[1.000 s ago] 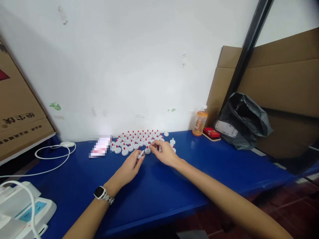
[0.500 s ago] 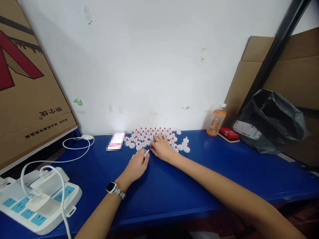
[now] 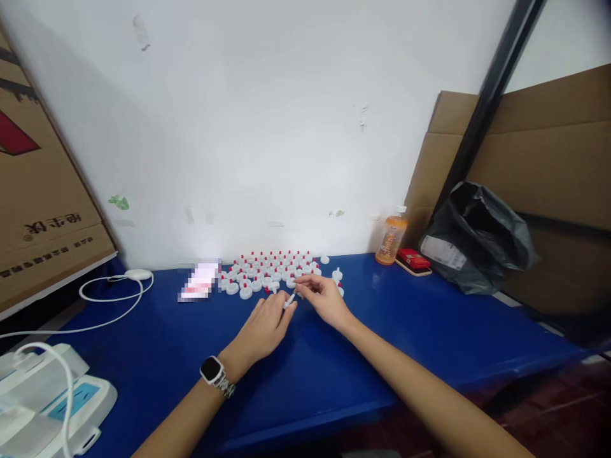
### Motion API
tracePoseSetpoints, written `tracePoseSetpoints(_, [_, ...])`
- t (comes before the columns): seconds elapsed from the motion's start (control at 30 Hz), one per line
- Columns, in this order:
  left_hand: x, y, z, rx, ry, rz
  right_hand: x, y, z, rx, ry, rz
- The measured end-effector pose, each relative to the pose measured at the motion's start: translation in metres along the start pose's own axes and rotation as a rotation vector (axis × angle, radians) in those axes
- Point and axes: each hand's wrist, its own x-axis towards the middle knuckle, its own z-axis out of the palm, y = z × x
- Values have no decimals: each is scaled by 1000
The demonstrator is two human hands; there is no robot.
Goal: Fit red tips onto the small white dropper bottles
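- Small white piece point(image 3: 289, 300) pinched at our left hand's fingertips, just near of the caps, mid-table, angled up to the right.
- Left hand point(image 3: 265, 327): fingers curled and closed on the white piece, palm down, low over the blue table point(image 3: 429, 331); watch point(image 3: 212, 371) on the wrist, forearm runs in from near-left.
- Right hand point(image 3: 323, 297): fingertips drawn together at the near edge of the cap cluster, just right of the white piece; whether it grips anything we cannot tell, too small. Forearm comes in from near-right, crossing the table's near edge.
- Cluster of white caps with red tips point(image 3: 274, 270) sits in rows on the far part of the table, close to the wall point(image 3: 267, 127); a few stray caps to its right, next to our right hand.
- Room to move: bare blue surface near of the hands and to the right, up to the near edge; far side shut off by the wall.
- Left: blurred patch beside the caps, white cable loop point(image 3: 109, 292), power strip point(image 3: 52, 401) at the near-left corner, cardboard box point(image 3: 42, 191) leaning at the far left.
- Right: orange bottle point(image 3: 391, 238) and red pack point(image 3: 413, 259) by the wall, black bag point(image 3: 477, 238) beyond, cardboard sheets point(image 3: 548, 165) and a dark post point(image 3: 482, 102) behind.
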Motion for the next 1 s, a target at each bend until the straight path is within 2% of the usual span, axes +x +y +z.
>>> tracePoseSetpoints(0.13, [29,20,10,27,0,75,0,1,-5,172,162,53])
tracePoseSetpoints(0.27, [41,23,24,8,93,87,2,0,-7,177,255,34])
tracePoseSetpoints(0.43, [35,23,32,-8,185,102,0,-5,-7,77,278,5])
tracePoseSetpoints(0.57, [27,24,30,1,162,63,-2,-5,-5,49,298,-24])
tracePoseSetpoints(0.73, [22,21,31,-17,162,47,-6,1,2,88,231,-14])
tracePoseSetpoints(1.0, [23,23,33,-69,204,71,-13,-6,12,85,308,-93])
